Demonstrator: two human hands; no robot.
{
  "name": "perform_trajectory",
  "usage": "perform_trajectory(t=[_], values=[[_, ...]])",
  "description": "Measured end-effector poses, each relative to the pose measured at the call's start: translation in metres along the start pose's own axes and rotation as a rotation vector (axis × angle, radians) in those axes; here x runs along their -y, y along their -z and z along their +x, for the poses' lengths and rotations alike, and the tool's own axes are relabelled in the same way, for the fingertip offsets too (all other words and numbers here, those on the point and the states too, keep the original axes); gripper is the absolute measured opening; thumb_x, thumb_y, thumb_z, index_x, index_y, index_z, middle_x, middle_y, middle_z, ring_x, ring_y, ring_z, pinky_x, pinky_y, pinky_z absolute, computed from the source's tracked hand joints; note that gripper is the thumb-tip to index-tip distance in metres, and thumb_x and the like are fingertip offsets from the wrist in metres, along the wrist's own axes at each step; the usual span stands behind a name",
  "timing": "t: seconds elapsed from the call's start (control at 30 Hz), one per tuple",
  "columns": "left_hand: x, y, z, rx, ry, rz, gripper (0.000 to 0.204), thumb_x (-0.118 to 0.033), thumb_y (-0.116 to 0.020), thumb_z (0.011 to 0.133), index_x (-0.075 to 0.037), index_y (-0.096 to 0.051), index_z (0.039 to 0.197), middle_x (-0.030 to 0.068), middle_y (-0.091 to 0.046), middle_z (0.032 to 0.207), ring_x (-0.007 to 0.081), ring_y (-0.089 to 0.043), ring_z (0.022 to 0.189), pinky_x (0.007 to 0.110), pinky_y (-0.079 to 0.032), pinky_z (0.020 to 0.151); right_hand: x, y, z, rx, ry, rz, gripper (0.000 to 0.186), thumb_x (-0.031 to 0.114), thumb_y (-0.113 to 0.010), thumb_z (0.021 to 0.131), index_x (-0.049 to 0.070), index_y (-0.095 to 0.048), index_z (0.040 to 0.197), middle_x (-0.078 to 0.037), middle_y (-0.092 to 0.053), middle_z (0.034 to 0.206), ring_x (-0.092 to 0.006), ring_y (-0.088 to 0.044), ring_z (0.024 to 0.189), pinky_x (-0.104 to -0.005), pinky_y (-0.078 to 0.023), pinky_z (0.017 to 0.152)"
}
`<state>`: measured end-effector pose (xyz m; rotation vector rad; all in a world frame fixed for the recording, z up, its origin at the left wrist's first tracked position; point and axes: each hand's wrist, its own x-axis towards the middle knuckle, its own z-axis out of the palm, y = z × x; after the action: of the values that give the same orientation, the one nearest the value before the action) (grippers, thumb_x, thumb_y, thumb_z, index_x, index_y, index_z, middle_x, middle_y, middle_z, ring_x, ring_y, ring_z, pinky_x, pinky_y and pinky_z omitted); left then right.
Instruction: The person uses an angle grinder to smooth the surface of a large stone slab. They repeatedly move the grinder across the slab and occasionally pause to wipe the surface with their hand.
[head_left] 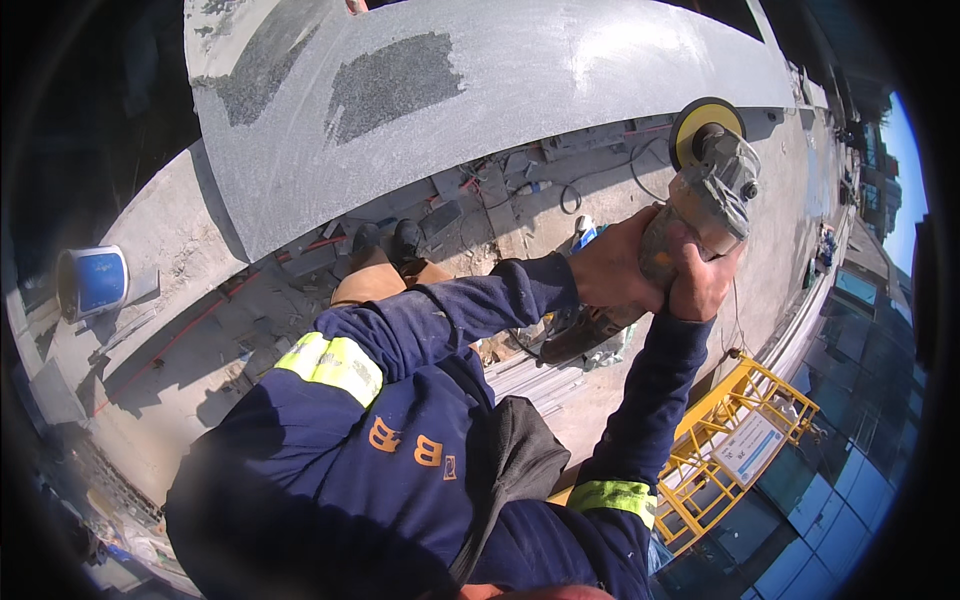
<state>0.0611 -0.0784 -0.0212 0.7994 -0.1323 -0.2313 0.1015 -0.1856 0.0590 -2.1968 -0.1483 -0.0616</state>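
Both my hands are wrapped round a dusty angle grinder (718, 190), with my left hand (615, 262) on its body and my right hand (706, 283) close beside it on the right. At its far end is a round disc (686, 128), black with a yellow ring. This disc overlaps the near edge of a large grey stone slab (520, 90) toward the right; whether it touches the stone, I cannot tell. A darker, rough-edged patch (392, 85) marks the slab's left part.
Rubble, cables and boards litter the ground round my shoes (405, 240). A white-and-blue bucket (92, 282) stands on the ledge at far left. Yellow metal framework (700, 480) is at lower right, near a glass facade (850, 400). A loose cable (570, 195) curls below the slab.
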Motion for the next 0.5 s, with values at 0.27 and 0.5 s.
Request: perform_trajectory(t=[0.27, 0.5], values=[[-0.004, 0.029, -0.006, -0.132, 0.072, 0.185, 0.091, -0.004, -0.082, 0.057, 0.001, -0.038, 0.137, 0.0131, -0.059, 0.117, 0.0233, -0.059, 0.107, 0.036, -0.049, 0.095, -0.026, -0.04, 0.007, 0.057, 0.017, 0.318, 0.089, 0.02, -0.081, 0.069, -0.003, -0.032, 0.14, -0.018, -0.053, 0.127, -0.0255, -0.057, 0.113, -0.0367, -0.046, 0.098], [0.01, 0.029, 0.002, -0.227, -0.01, -0.252, 0.062, -0.024, -0.065, 0.083, -0.001, -0.041, 0.136, 0.0124, -0.059, 0.12, 0.0246, -0.062, 0.109, 0.039, -0.052, 0.096, -0.028, -0.049, 0.055, 0.312, 0.033, -0.002, 0.084, 0.035, -0.081, 0.075, -0.005, -0.04, 0.136, -0.019, -0.049, 0.129, -0.0267, -0.059, 0.114, -0.0352, -0.048, 0.097]])
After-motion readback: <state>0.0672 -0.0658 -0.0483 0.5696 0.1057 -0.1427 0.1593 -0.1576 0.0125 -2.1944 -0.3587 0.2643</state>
